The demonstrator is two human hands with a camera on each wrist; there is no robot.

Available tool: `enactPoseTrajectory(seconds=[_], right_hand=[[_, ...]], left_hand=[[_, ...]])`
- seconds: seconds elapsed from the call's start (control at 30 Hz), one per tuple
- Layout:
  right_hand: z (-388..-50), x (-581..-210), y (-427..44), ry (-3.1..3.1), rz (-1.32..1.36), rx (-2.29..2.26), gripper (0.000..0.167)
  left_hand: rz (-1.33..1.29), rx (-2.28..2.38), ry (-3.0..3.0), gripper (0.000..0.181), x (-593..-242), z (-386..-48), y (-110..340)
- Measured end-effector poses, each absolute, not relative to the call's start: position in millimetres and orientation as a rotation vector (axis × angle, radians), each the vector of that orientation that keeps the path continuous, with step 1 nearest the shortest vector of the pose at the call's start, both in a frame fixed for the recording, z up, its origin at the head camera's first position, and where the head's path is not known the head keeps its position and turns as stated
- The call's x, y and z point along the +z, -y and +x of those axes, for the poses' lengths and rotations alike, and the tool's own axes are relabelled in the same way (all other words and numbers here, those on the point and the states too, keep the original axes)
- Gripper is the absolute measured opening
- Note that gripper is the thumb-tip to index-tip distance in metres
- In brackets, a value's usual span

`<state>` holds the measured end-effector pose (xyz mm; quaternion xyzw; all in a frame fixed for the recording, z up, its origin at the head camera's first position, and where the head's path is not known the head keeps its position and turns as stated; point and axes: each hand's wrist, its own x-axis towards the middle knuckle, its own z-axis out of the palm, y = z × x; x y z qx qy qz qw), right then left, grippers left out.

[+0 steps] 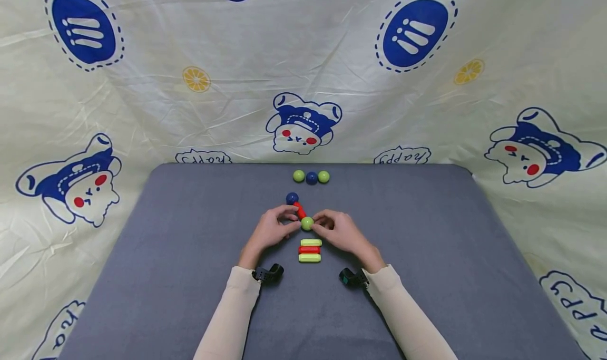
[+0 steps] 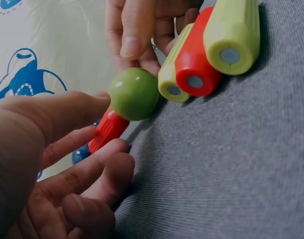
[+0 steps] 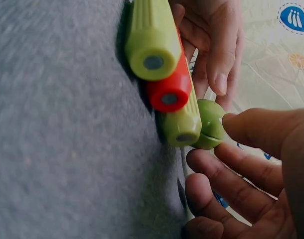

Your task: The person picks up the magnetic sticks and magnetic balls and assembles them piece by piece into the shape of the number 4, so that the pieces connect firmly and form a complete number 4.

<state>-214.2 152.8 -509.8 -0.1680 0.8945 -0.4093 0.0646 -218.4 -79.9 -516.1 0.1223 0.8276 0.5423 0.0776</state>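
A green ball (image 1: 307, 223) sits at one end of a red stick (image 1: 300, 210), whose far end meets a blue ball (image 1: 292, 198). My right hand (image 1: 342, 232) pinches the green ball between thumb and index finger. On the other side, my left hand (image 1: 272, 227) touches that ball with a nearly straight thumb (image 2: 87, 107). Its other fingers are loosely bent beside the red stick, with a gap to the thumb. Just nearer to me lie two yellow-green sticks (image 1: 310, 242) with a red stick (image 1: 309, 250) between them; their ends show grey discs.
Toward the table's far edge stands a row of a green ball (image 1: 299, 176), a blue ball (image 1: 311, 178) and another green ball (image 1: 323, 176). A grey cloth covers the table (image 1: 189, 275). Behind it hangs a printed pale sheet (image 1: 237, 112). Each wrist wears a black camera.
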Motion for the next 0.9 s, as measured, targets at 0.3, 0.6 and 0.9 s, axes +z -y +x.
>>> enactPoseTrajectory(seconds=[0.3, 0.6, 0.9], right_hand=[[-211.3, -508.0, -147.3, -2.613, -0.627, -1.244, 0.026], [-212.0, -504.5, -152.6, -2.576, -0.665, -1.217, 0.035], [-213.2, -497.4, -166.5, -2.562, -0.683, -1.158, 0.042]], left_hand=[[0.355, 1.506, -2.572, 0.052, -515.9, -217.7, 77.9], [0.416, 1.466, -2.623, 0.034, -516.3, -217.1, 77.2], [0.434, 1.500, -2.590, 0.028, -517.6, -217.2, 80.6]])
